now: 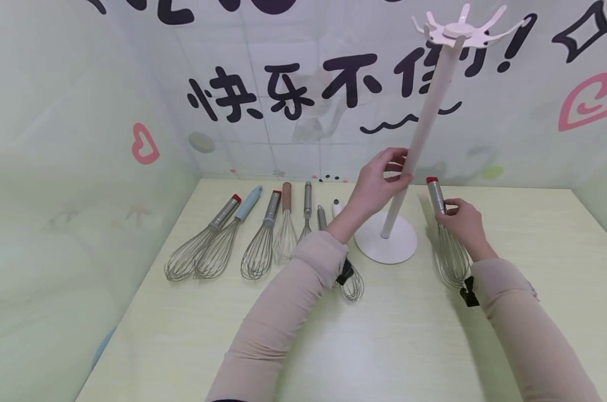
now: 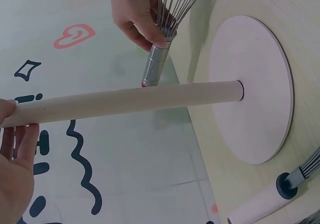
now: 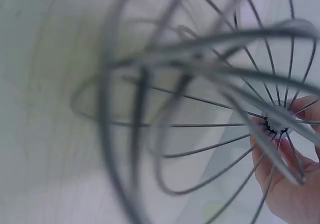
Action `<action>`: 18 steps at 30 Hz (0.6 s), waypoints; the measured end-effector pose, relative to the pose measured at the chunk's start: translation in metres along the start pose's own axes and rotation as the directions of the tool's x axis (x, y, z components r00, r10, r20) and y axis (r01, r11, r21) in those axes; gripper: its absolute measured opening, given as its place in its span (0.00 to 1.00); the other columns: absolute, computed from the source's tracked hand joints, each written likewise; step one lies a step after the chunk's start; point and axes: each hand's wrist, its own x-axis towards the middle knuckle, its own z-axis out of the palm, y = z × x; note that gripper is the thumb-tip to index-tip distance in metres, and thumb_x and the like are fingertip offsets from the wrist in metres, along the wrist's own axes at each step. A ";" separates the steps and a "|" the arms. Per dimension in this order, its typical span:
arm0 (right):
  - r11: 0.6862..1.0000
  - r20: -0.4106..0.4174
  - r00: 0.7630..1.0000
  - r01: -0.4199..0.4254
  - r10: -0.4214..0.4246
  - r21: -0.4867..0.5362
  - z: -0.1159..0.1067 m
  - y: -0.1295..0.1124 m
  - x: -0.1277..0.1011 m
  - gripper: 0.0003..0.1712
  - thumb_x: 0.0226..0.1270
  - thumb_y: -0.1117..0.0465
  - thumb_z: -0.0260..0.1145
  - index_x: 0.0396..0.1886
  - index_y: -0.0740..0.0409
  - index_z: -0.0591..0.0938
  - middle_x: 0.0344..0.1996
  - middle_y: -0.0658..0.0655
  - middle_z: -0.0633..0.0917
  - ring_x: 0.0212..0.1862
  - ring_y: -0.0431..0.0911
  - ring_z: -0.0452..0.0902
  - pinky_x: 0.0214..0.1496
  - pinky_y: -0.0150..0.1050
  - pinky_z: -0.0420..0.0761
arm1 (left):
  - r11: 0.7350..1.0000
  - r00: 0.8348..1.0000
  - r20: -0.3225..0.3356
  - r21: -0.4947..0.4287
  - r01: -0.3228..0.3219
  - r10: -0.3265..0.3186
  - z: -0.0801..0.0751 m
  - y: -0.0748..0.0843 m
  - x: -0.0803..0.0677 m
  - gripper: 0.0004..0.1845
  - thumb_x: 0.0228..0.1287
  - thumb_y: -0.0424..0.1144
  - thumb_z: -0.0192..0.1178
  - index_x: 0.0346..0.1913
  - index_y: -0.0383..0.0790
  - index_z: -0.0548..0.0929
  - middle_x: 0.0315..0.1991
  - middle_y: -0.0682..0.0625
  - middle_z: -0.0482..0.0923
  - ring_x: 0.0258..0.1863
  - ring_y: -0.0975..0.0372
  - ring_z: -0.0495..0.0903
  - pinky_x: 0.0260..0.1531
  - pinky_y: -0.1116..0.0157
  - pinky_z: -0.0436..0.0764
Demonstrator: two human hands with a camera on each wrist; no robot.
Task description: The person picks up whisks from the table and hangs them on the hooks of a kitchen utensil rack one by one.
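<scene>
- Pole (image 1: 424, 120) of a white hanging stand leans from lower centre up toward the upper right of the head view; the left hand (image 1: 379, 184) wraps its fingers round the pole at mid-height, which looks like steadying it so the stand does not tip.
- The stand's round base (image 1: 386, 241) sits on the tabletop (image 1: 303, 346) just right of centre. In the left wrist view the pole (image 2: 125, 101) meets the base disc (image 2: 255, 84) squarely, so base and pole seem joined.
- At the top right of the head view the pole ends in a slotted crown (image 1: 464, 28) with radiating prongs; nothing hangs in any slot.
- The right hand (image 1: 461, 220) pinches the steel handle of a red-capped whisk (image 1: 441, 229), just right of the base. Its wire end lies toward the lower edge and its capped end points up, near the pole, likely held by the handle so the cap end leads.
- The right wrist view shows only that whisk's wires (image 3: 200, 109) close up and blurred, with fingertips (image 3: 295, 184) at the neck in the lower right.
- Row of six spare whisks (image 1: 255, 229) lies left of centre, handles toward the wall, wires toward the viewer, side by side, and one more (image 1: 351, 282) is partly hidden under the left forearm.
- No bowl, box or other container shows.
</scene>
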 end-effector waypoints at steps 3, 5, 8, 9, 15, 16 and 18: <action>1.000 0.004 1.000 -0.012 0.012 0.020 -0.005 -0.003 -0.001 0.33 0.65 0.60 0.57 0.67 0.73 0.63 0.53 0.79 0.75 0.47 0.64 0.78 0.35 0.32 0.79 | 1.000 1.000 -0.001 -0.003 -0.002 0.002 -0.001 0.001 -0.001 0.23 0.63 0.29 0.60 0.61 0.35 0.72 0.54 0.42 0.76 0.54 0.55 0.79 0.49 0.77 0.81; 0.999 0.005 1.000 -0.017 0.017 0.034 -0.008 -0.004 -0.002 0.34 0.66 0.60 0.57 0.67 0.72 0.62 0.54 0.78 0.75 0.47 0.62 0.78 0.36 0.30 0.78 | 1.000 1.000 0.002 -0.003 0.002 -0.001 -0.001 0.001 -0.001 0.23 0.63 0.29 0.60 0.61 0.35 0.71 0.54 0.41 0.76 0.54 0.55 0.78 0.49 0.77 0.80; 0.998 0.006 1.000 -0.017 0.017 0.067 -0.013 -0.007 -0.003 0.34 0.66 0.60 0.57 0.69 0.70 0.62 0.55 0.76 0.75 0.40 0.49 0.81 0.35 0.26 0.77 | 1.000 1.000 0.002 -0.004 0.006 -0.006 -0.001 0.001 -0.002 0.23 0.63 0.29 0.60 0.61 0.35 0.71 0.55 0.41 0.76 0.54 0.56 0.78 0.49 0.77 0.81; 0.996 0.007 1.000 -0.013 0.012 0.087 -0.015 -0.007 -0.004 0.34 0.66 0.60 0.57 0.69 0.70 0.61 0.56 0.76 0.75 0.37 0.43 0.80 0.35 0.24 0.77 | 1.000 1.000 0.000 -0.005 0.004 -0.004 -0.001 0.001 -0.002 0.23 0.63 0.29 0.60 0.61 0.35 0.72 0.54 0.41 0.76 0.54 0.55 0.78 0.49 0.77 0.81; 0.976 0.023 1.000 0.005 -0.011 0.216 -0.025 -0.015 -0.008 0.36 0.67 0.62 0.55 0.71 0.70 0.57 0.59 0.75 0.70 0.29 0.21 0.69 0.34 0.17 0.77 | 1.000 1.000 -0.002 -0.004 0.000 0.000 0.000 0.001 -0.002 0.23 0.63 0.29 0.60 0.61 0.35 0.72 0.54 0.41 0.76 0.53 0.54 0.79 0.48 0.76 0.81; 0.974 0.023 1.000 0.010 -0.016 0.226 -0.027 -0.016 -0.009 0.36 0.67 0.62 0.55 0.71 0.70 0.57 0.59 0.74 0.70 0.30 0.20 0.69 0.34 0.17 0.76 | 1.000 1.000 -0.001 -0.006 -0.001 0.001 0.000 0.001 -0.002 0.23 0.63 0.28 0.59 0.61 0.34 0.72 0.54 0.41 0.76 0.53 0.54 0.79 0.49 0.76 0.81; 0.967 0.019 0.999 0.022 -0.028 0.253 -0.031 -0.018 -0.011 0.36 0.67 0.62 0.56 0.71 0.70 0.57 0.57 0.70 0.70 0.31 0.20 0.69 0.34 0.17 0.76 | 1.000 1.000 0.000 -0.012 -0.004 0.004 0.000 0.001 -0.002 0.23 0.63 0.28 0.59 0.61 0.34 0.71 0.54 0.40 0.75 0.53 0.53 0.79 0.49 0.75 0.82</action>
